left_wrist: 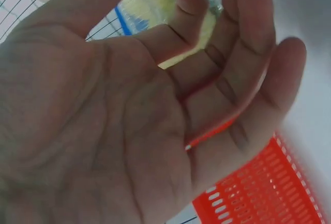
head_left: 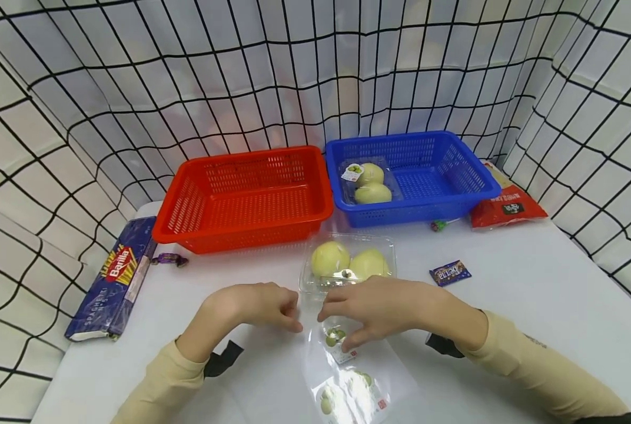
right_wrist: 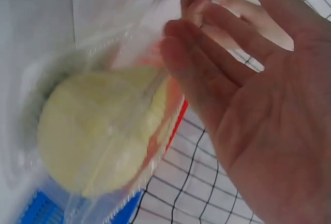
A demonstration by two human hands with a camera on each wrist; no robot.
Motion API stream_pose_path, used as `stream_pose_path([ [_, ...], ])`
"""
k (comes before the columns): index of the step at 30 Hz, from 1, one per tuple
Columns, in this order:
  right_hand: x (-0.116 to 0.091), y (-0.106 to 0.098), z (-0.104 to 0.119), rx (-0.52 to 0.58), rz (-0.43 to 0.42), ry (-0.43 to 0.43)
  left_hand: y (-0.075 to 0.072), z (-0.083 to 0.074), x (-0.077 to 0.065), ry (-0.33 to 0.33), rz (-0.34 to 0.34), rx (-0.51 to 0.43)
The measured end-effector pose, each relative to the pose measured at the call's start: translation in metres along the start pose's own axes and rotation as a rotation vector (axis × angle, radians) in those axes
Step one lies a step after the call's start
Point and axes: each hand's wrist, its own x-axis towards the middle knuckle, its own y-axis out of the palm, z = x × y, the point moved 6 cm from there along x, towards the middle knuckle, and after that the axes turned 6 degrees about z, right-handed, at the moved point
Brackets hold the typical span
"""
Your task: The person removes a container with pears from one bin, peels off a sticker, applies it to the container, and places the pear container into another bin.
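Observation:
A clear plastic container (head_left: 308, 286) sits mid-table with two pale yellow-green fruits, one on the left (head_left: 329, 259) and one on the right (head_left: 369, 264). In front of it lies a glossy label sheet (head_left: 365, 377) printed with fruit pictures. My right hand (head_left: 374, 306) hovers over the top of this sheet, thumb and fingers spread apart, with nothing visible held. Beside the sheet, my left hand (head_left: 268, 306) has its fingers loosely bent. The left wrist view shows that palm (left_wrist: 139, 105) bare, and the right wrist view shows a fruit (right_wrist: 93, 131) behind clear plastic, beyond the fingertips.
Behind the container stand a red basket (head_left: 252, 234) and a blue basket (head_left: 427, 213); the blue one holds a similar fruit pack (head_left: 372, 193) with a white label. Around them lie a Barilla spaghetti box (head_left: 111, 282), purple candy (head_left: 169, 259), lollipop (head_left: 439, 225), blue-wrapped snack (head_left: 450, 273) and red bag (head_left: 508, 207).

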Motion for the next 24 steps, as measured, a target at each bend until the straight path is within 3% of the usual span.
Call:
stream_pose_path([
  [4, 0.003, 0.01, 0.002, 0.004, 0.048, 0.027, 0.007, -0.001, 0.005, -0.05, -0.013, 0.057],
  [10, 0.005, 0.014, 0.004, -0.029, 0.056, 0.044, 0.014, -0.004, 0.012, -0.11, -0.017, 0.11],
  [19, 0.006, 0.022, 0.019, -0.267, -0.016, 0.119, 0.02, -0.007, 0.019, -0.172, -0.127, 0.164],
  [24, 0.009, 0.027, 0.022, -0.388, -0.035, 0.126, 0.02, -0.008, 0.019, -0.178, -0.139, 0.175],
])
